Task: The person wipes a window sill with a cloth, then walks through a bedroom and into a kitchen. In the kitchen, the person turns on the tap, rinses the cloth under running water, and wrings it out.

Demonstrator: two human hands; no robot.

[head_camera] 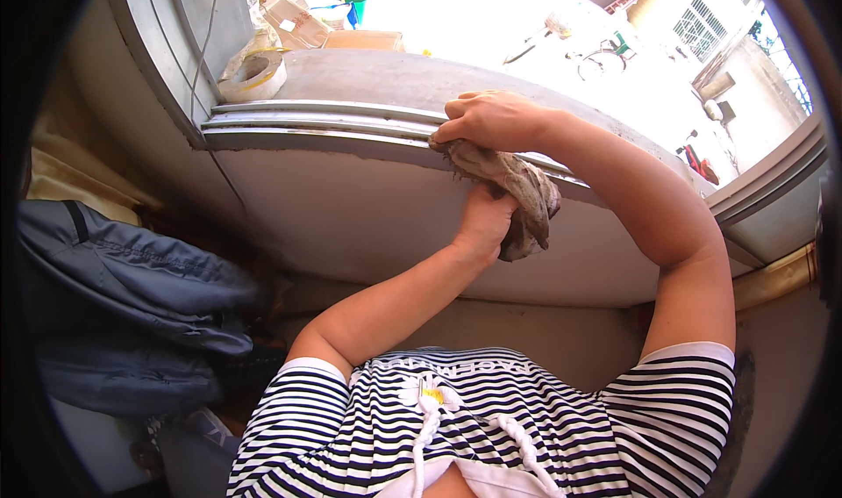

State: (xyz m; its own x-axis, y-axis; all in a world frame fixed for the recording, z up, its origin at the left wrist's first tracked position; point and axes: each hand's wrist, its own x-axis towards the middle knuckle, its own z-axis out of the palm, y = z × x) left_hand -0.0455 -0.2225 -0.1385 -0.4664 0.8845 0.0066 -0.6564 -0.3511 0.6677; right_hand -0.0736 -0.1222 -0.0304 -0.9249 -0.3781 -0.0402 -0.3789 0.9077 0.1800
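Observation:
A dirty, crumpled grey-brown rag (510,175) hangs over the inner edge of a metal sliding-window track (322,123). My left hand (485,216) grips the rag's lower part, below the track and in front of the white wall. Above it, my right hand (493,119) lies over the track with its fingers bent down. The rag's upper end comes out from under that hand. What the right fingertips touch is hidden, so I cannot tell whether they pinch the rag or press on the track.
A tape roll (253,77) stands at the sill's left end, by the window frame (164,50). A thin cable (195,83) runs down there. Cardboard boxes (362,39) lie outside. Dark blue fabric (125,281) bulges at my left. A bicycle (602,63) stands in the bright yard.

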